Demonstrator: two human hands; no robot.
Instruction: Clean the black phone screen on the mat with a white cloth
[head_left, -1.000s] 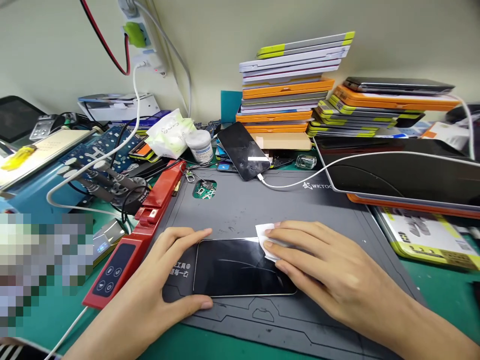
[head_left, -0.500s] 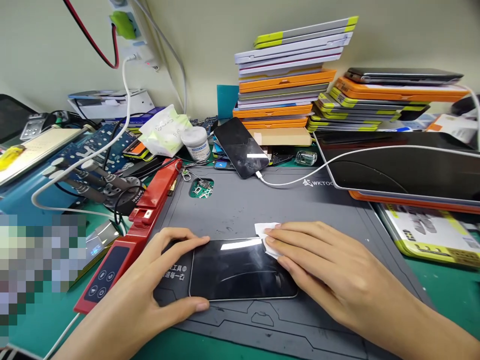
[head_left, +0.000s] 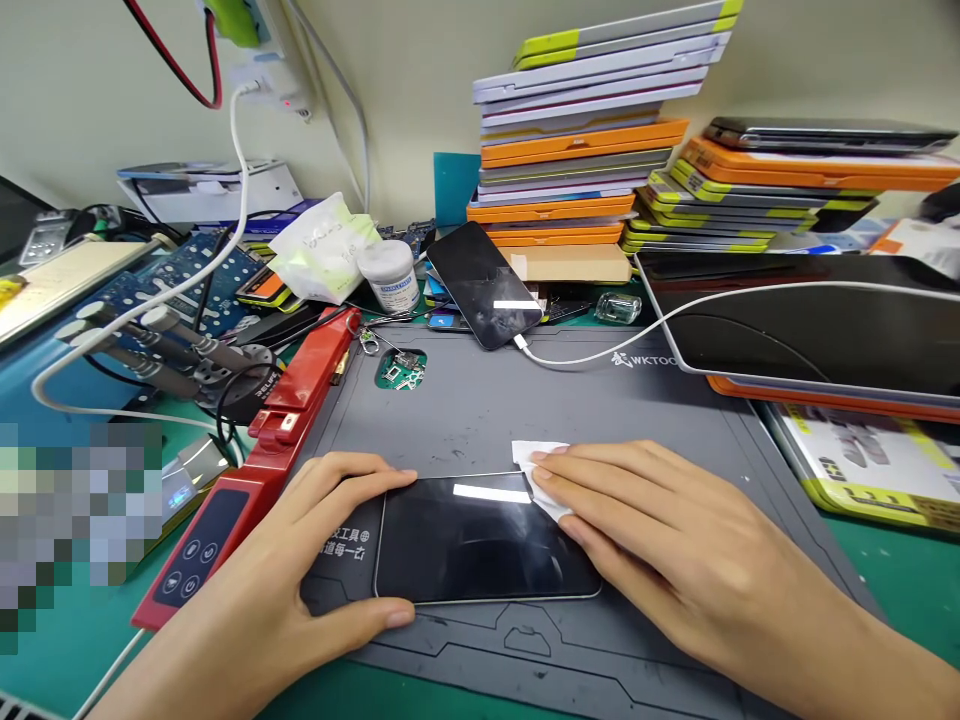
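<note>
A black phone [head_left: 480,550] lies screen up and lengthwise on the grey mat [head_left: 450,420]. My left hand [head_left: 322,550] grips its left end, fingertips on the far edge and thumb on the near edge. Over the phone's right end, my right hand [head_left: 645,530] presses a folded white wipe [head_left: 541,465] under its fingertips. The wipe touches the top right part of the screen, and its far corner sticks out past the fingers. A bright light strip reflects on the glass.
Behind the mat are a second phone [head_left: 484,285] on a white cable, a white jar [head_left: 390,275] and stacked boxes [head_left: 570,160]. A red tool [head_left: 247,480] lies left; a large dark screen [head_left: 810,320] sits right.
The view has shifted slightly. Both hands keep nearly the same places on the phone and wipe, and the smudgy haze on the screen looks fainter.
</note>
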